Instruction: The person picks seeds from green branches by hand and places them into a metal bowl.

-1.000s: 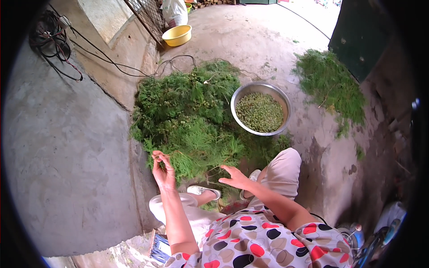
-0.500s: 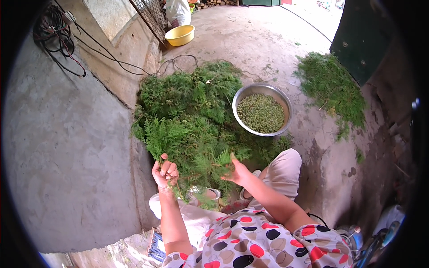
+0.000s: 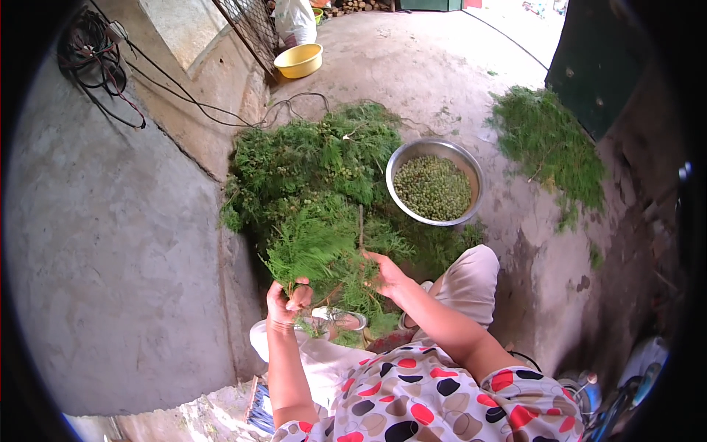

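Observation:
My left hand (image 3: 287,302) is closed round the stem of a feathery green evergreen sprig (image 3: 308,244), which fans out above the fingers. Level with it on the right, my right hand (image 3: 383,274) has its fingers bent about a leafy evergreen branch (image 3: 359,283); foliage partly hides the fingertips. A thin brown stem runs between the two hands. Just beyond them lies a big heap of evergreen branches (image 3: 313,158) with small round green cones among the leaves. Right of the heap stands a steel basin (image 3: 477,193), which holds many small round green cones (image 3: 433,188).
Another pile of green foliage (image 3: 549,140) lies at the right by a dark green door (image 3: 596,66). A yellow basin (image 3: 300,62) and a white sack (image 3: 296,22) stand at the back. Black cables (image 3: 88,55) hang on the left wall. My knees flank the work.
My left hand has moved right, nearer the right hand, and its sprig has swung right with it. My right hand has shifted slightly, its fingers now more bent about the branch.

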`<state>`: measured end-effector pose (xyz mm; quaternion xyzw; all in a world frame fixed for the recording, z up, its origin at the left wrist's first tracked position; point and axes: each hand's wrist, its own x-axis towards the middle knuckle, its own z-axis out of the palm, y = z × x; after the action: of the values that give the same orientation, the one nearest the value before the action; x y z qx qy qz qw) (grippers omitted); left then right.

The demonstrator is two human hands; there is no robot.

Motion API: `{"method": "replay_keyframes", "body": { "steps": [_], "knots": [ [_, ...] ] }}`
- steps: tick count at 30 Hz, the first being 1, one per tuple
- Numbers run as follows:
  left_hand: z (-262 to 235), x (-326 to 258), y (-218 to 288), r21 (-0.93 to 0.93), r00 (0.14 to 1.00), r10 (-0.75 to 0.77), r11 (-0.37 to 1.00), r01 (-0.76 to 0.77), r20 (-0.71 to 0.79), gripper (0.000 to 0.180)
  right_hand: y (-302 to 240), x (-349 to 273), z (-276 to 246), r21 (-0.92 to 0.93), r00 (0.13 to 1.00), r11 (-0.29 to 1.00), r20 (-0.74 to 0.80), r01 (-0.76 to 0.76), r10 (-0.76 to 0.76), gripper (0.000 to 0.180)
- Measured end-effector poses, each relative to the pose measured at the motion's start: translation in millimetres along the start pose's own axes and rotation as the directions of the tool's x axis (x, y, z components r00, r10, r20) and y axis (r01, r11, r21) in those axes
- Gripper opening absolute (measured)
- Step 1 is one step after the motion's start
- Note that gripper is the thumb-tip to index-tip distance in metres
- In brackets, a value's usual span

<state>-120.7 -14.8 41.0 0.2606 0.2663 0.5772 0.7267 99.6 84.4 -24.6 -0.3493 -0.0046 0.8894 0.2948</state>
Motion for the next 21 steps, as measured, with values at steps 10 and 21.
{"method": "replay_keyframes", "body": {
  "steps": [10,21],
  "knots": [
    [-44.9,13.4,-28.2,-0.122,0.859,0.145,0.965,-0.233,-0.49,0.038,-47.1,-38.0,9.6,-0.22,0.898,0.875,0.199,0.431,-0.393,0.036],
    [-58.9,21.3,-78.0,-0.086,0.645,-0.092,0.995,0.041,-0.759,0.054,-54.4,-41.2,24.1,-0.412,0.597,0.447,0.393,0.794,-0.699,0.029]
  ]
}}
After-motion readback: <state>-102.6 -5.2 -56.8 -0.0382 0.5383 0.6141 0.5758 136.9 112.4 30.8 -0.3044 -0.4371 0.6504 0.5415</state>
